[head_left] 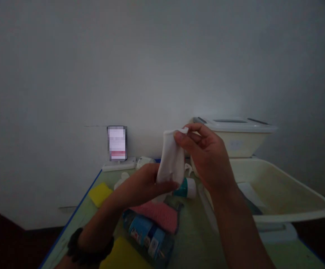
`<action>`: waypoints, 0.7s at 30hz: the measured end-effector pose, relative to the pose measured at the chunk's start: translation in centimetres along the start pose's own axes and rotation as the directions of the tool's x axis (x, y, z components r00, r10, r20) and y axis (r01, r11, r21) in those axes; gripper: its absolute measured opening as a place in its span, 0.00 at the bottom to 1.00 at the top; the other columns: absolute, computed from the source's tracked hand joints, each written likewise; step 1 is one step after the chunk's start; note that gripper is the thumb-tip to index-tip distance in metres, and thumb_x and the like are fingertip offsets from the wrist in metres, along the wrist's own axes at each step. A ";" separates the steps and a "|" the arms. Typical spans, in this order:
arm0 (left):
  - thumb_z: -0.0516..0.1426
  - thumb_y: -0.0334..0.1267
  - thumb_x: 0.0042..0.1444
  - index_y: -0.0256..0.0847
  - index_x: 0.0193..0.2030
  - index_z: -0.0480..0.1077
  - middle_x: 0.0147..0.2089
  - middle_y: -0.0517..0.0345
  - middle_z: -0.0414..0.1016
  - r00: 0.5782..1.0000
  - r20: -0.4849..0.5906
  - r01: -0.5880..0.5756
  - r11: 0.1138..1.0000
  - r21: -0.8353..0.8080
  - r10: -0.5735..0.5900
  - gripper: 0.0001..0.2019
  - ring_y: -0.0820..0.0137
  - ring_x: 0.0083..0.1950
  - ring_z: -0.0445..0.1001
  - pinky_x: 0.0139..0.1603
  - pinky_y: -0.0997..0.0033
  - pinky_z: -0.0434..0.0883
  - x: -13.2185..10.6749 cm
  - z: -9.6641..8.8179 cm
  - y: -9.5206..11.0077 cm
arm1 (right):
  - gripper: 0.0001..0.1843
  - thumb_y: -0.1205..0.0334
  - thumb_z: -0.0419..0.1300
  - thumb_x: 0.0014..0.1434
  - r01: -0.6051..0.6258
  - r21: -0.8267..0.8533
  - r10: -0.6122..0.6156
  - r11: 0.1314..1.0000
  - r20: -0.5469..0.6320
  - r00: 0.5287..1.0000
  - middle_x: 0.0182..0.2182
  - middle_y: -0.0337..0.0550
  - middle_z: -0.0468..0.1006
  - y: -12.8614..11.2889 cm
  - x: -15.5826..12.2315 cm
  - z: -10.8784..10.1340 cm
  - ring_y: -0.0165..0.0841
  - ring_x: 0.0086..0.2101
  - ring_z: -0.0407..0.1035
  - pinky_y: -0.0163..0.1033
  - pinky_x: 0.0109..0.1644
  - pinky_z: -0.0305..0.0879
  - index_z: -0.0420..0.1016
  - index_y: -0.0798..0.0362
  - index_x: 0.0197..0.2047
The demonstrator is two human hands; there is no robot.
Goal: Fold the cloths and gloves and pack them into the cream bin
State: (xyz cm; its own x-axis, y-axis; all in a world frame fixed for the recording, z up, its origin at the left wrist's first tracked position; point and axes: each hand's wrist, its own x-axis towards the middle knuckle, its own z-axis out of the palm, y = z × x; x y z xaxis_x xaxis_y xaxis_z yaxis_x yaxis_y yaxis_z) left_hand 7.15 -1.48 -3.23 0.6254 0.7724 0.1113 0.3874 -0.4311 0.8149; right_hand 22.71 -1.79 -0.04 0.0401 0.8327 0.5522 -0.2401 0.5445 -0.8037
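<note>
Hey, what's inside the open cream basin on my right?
Inside the basin are a flat whitish piece and something darker beside it. Your right forearm hides part of the basin; anything there can't be seen.

A plain grey wall [151, 67] with smooth surface fills the upper part of the frame; a thin dark line [95, 126] marks it left of centre. The light is dim. Below stands a pale green counter [197, 239] with blue edge [70, 222]. Dark reddish floor [0, 243] shows at lower left.
</note>
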 end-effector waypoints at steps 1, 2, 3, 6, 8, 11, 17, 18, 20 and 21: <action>0.57 0.44 0.54 0.35 0.32 0.71 0.28 0.60 0.74 1.000 -0.018 0.006 1.000 0.000 -0.006 0.12 0.71 0.30 0.71 0.29 0.76 0.67 0.0 0.1 0.0 | 0.08 0.63 0.65 0.51 0.014 -0.005 -0.014 1.000 -0.003 1.000 0.21 0.29 0.73 -0.1 0.0 0.0 0.21 0.20 0.62 0.26 0.21 0.59 0.68 0.50 0.31; 0.57 0.44 0.53 0.36 0.31 0.71 0.28 0.61 0.73 0.999 -0.036 0.011 1.000 -0.004 -0.011 0.11 0.72 0.29 0.71 0.28 0.76 0.66 0.1 0.1 0.0 | 0.08 0.63 0.65 0.51 0.025 -0.016 -0.025 1.000 -0.007 1.000 0.21 0.30 0.73 -0.2 -0.1 0.0 0.22 0.21 0.63 0.26 0.22 0.60 0.69 0.50 0.31; 0.58 0.43 0.53 0.36 0.31 0.70 0.28 0.61 0.73 0.998 -0.054 0.014 1.000 -0.009 -0.014 0.11 0.72 0.29 0.70 0.27 0.77 0.66 0.1 0.1 0.1 | 0.08 0.62 0.65 0.51 0.031 -0.032 -0.031 0.999 -0.012 0.999 0.22 0.30 0.74 -0.3 -0.1 0.0 0.22 0.22 0.63 0.27 0.22 0.60 0.69 0.50 0.31; 0.59 0.41 0.51 0.37 0.32 0.70 0.28 0.62 0.73 0.994 -0.106 0.012 1.000 0.005 -0.011 0.08 0.72 0.29 0.70 0.27 0.78 0.66 0.0 0.2 0.5 | 0.08 0.62 0.65 0.51 0.051 -0.083 -0.055 0.995 -0.043 0.998 0.22 0.31 0.74 -0.3 -0.1 -0.1 0.23 0.22 0.65 0.27 0.24 0.61 0.69 0.50 0.31; 0.60 0.40 0.51 0.38 0.34 0.70 0.28 0.62 0.73 0.991 -0.131 0.016 0.999 0.029 -0.012 0.08 0.72 0.29 0.70 0.27 0.78 0.66 -0.1 0.2 0.7 | 0.08 0.62 0.65 0.51 0.070 -0.109 -0.077 0.992 -0.064 0.995 0.23 0.31 0.75 -0.2 0.0 -0.1 0.23 0.23 0.66 0.28 0.25 0.62 0.69 0.50 0.31; 0.60 0.40 0.50 0.38 0.37 0.70 0.30 0.60 0.75 0.990 -0.137 0.027 0.999 0.029 -0.023 0.10 0.70 0.31 0.73 0.30 0.75 0.69 -0.2 0.3 0.7 | 0.08 0.61 0.65 0.51 0.104 -0.141 -0.118 0.984 -0.092 0.989 0.24 0.32 0.74 -0.1 0.0 -0.1 0.24 0.26 0.69 0.29 0.28 0.64 0.69 0.50 0.31; 0.59 0.38 0.52 0.38 0.40 0.70 0.37 0.56 0.78 0.993 -0.113 0.017 0.999 -0.038 -0.021 0.10 0.66 0.38 0.77 0.38 0.70 0.72 -0.1 0.4 0.7 | 0.09 0.59 0.64 0.51 0.119 -0.236 -0.152 0.964 -0.124 0.981 0.26 0.35 0.73 0.0 0.0 -0.2 0.28 0.28 0.70 0.32 0.29 0.63 0.68 0.50 0.32; 0.59 0.38 0.52 0.37 0.40 0.70 0.37 0.56 0.78 0.994 -0.108 0.018 0.999 -0.038 -0.022 0.10 0.66 0.38 0.77 0.38 0.70 0.72 -0.1 0.4 0.7 | 0.09 0.58 0.64 0.52 0.118 -0.248 -0.153 0.961 -0.126 0.980 0.26 0.35 0.73 0.0 -0.1 -0.2 0.28 0.28 0.69 0.33 0.29 0.63 0.68 0.50 0.32; 0.58 0.39 0.52 0.37 0.39 0.70 0.37 0.56 0.78 0.995 -0.100 0.019 1.000 -0.019 -0.021 0.09 0.66 0.37 0.77 0.37 0.70 0.72 -0.1 0.4 0.7 | 0.09 0.58 0.64 0.52 0.119 -0.263 -0.156 0.957 -0.126 0.980 0.25 0.35 0.72 0.0 -0.1 -0.2 0.28 0.27 0.69 0.33 0.28 0.63 0.68 0.50 0.32; 0.58 0.38 0.53 0.37 0.39 0.70 0.36 0.56 0.78 0.995 -0.099 0.017 1.000 -0.005 -0.017 0.09 0.66 0.37 0.77 0.37 0.70 0.72 -0.2 0.4 0.7 | 0.09 0.58 0.64 0.52 0.118 -0.269 -0.156 0.956 -0.124 0.980 0.25 0.35 0.72 0.0 -0.1 -0.2 0.28 0.27 0.69 0.33 0.28 0.63 0.67 0.50 0.32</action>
State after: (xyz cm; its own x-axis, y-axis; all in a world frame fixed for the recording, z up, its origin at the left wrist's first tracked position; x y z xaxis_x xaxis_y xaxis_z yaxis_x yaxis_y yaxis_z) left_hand 7.58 -2.11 -2.87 0.5489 0.8219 0.1527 0.3945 -0.4157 0.8195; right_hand 22.92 -1.85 -0.09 0.1970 0.7435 0.6390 0.0357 0.6459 -0.7626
